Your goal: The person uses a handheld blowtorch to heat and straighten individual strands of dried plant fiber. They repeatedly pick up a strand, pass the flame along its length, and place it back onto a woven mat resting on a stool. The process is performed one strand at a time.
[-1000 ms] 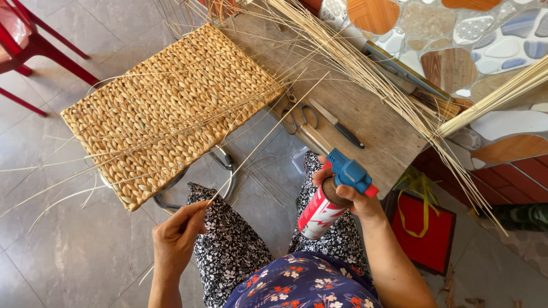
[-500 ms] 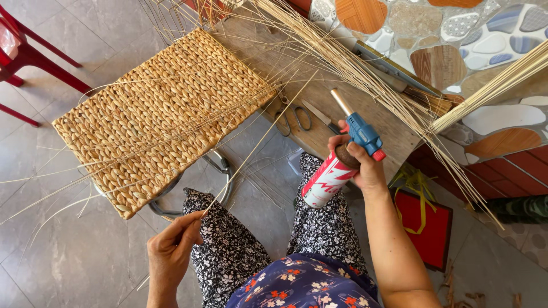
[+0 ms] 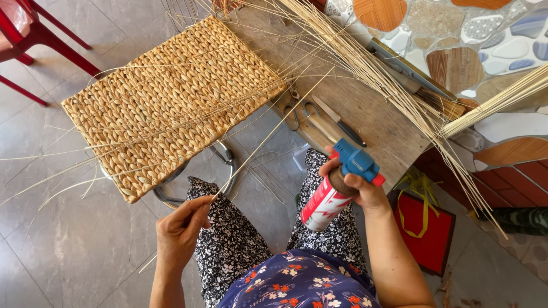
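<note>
Fingers (image 3: 191, 217) of the left hand (image 3: 178, 234) pinch one thin pale reed stalk (image 3: 268, 134); the right hand (image 3: 359, 185) is clenched around a red-and-white gas canister with a blue torch head (image 3: 334, 191), held above the lap. The singeing step seems in hand; bringing nozzle to stalk needs care. A worn wooden surface (image 3: 371, 122) carries scissors (image 3: 299, 114), beside a woven straw mat (image 3: 171, 105) over grey floor tiles (image 3: 57, 239).

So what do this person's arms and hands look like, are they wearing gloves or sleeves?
No gloves: both hands are bare, the left hand and the right hand alike. The forearms are bare too, with no sleeves reaching into view, and I can make out no rings, watch or bracelets. Below them shows a blue floral top with red and white blossoms, and black trousers with a small white flower print.
</note>
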